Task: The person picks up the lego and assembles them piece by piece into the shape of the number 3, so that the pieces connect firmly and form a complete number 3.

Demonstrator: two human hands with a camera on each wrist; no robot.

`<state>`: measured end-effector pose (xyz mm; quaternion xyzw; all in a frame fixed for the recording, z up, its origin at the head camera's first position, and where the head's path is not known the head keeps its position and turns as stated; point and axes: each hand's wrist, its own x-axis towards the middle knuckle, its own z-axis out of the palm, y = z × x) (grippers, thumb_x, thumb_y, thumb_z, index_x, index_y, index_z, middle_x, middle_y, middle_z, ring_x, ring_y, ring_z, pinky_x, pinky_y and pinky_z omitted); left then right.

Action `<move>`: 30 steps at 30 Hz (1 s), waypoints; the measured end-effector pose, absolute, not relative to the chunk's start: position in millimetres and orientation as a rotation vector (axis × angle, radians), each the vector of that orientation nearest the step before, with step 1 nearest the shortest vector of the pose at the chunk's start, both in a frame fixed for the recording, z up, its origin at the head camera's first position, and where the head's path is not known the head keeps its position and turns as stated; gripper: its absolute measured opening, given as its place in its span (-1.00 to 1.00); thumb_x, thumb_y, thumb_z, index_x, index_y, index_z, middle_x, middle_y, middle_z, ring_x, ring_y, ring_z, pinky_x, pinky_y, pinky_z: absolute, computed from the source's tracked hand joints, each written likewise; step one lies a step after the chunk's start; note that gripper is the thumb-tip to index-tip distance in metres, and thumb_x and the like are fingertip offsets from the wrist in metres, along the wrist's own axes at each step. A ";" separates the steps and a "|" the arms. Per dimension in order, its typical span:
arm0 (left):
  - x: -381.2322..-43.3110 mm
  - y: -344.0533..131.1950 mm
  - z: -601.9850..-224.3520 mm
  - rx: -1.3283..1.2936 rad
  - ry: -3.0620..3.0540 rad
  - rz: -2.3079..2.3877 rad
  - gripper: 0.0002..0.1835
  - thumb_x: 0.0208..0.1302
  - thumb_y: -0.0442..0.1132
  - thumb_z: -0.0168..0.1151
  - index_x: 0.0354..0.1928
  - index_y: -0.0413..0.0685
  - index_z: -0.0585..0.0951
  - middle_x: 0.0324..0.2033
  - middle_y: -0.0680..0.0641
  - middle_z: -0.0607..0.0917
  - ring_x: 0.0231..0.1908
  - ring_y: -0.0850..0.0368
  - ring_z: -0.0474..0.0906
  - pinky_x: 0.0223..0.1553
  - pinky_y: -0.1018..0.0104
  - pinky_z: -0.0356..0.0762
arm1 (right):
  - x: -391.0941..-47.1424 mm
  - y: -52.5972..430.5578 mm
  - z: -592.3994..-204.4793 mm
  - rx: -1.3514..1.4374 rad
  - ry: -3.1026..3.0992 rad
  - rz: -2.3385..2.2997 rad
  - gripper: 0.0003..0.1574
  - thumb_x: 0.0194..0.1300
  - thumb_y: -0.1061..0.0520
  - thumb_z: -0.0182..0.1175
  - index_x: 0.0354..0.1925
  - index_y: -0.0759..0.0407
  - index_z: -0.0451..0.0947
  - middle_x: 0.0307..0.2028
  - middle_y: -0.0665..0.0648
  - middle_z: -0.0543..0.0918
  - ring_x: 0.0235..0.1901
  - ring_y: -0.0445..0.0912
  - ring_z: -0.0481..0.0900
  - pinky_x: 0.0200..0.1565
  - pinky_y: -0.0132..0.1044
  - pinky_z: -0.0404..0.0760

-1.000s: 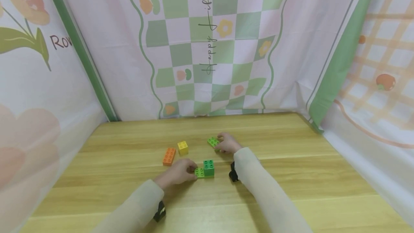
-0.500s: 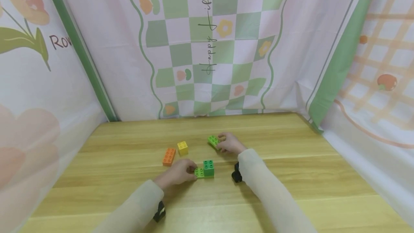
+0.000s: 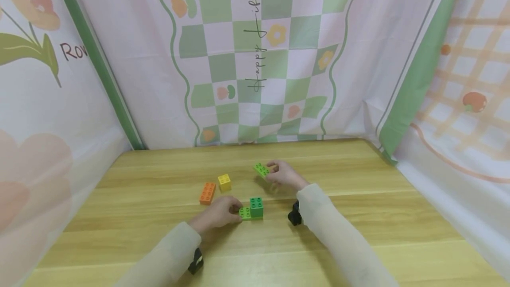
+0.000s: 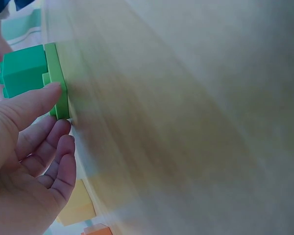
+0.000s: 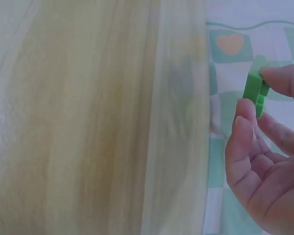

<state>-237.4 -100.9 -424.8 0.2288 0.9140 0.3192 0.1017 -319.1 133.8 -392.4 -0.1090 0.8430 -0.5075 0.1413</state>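
In the head view my left hand (image 3: 220,211) pinches the left end of a flat lime-green building brick (image 3: 245,213) on the table. A taller dark green brick (image 3: 256,207) is mounted on that brick's right half. The left wrist view shows the thumb on the lime brick's edge (image 4: 62,100), the dark green brick (image 4: 24,71) beyond. Farther back, my right hand (image 3: 284,175) holds a second flat lime-green brick (image 3: 261,170) by its near end, raised above the table and tilted. The right wrist view has this brick (image 5: 254,87) between thumb and fingertips.
A yellow brick (image 3: 225,182) and a longer orange brick (image 3: 207,193) lie on the wooden table (image 3: 159,216), left of the right hand and just behind the left one. Patterned cloth (image 3: 275,114) hangs along the table's back edge.
My right hand has lifted the second flat lime-green brick off the table, moving it slightly up and back. The left hand stays on the lime-green brick with the dark green one.
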 end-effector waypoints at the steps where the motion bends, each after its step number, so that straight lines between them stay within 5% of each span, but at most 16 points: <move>1: -237.5 -101.0 -425.1 0.676 2.699 0.945 -0.66 0.04 -0.26 0.37 -0.11 -0.20 0.60 -0.26 -0.02 0.61 -0.19 0.07 0.50 -0.11 0.15 0.47 | -318.6 133.5 -391.9 -0.314 2.436 -1.463 -0.33 0.19 0.29 0.15 0.24 0.39 0.20 -0.22 0.25 0.47 -0.33 0.09 0.51 -0.24 -0.02 0.55; 15: -237.6 -101.1 -425.6 0.667 2.696 0.953 -0.66 0.04 -0.26 0.37 -0.11 -0.20 0.60 -0.26 0.00 0.60 -0.20 0.09 0.50 -0.12 0.16 0.47 | -311.0 133.0 -383.5 -0.367 2.443 -1.476 -0.34 0.16 0.23 0.21 0.21 0.29 0.28 -0.12 0.24 0.44 -0.27 0.06 0.50 -0.22 -0.01 0.54; 30: -236.2 -100.4 -422.5 0.670 2.693 0.973 -0.67 0.03 -0.27 0.37 -0.13 -0.22 0.60 -0.27 -0.02 0.61 -0.21 0.08 0.51 -0.12 0.16 0.47 | -272.5 127.8 -344.1 -0.545 2.428 -1.454 -0.39 0.18 0.31 0.17 0.18 0.42 0.26 -0.08 0.39 0.42 -0.30 -0.04 0.50 -0.30 -0.13 0.55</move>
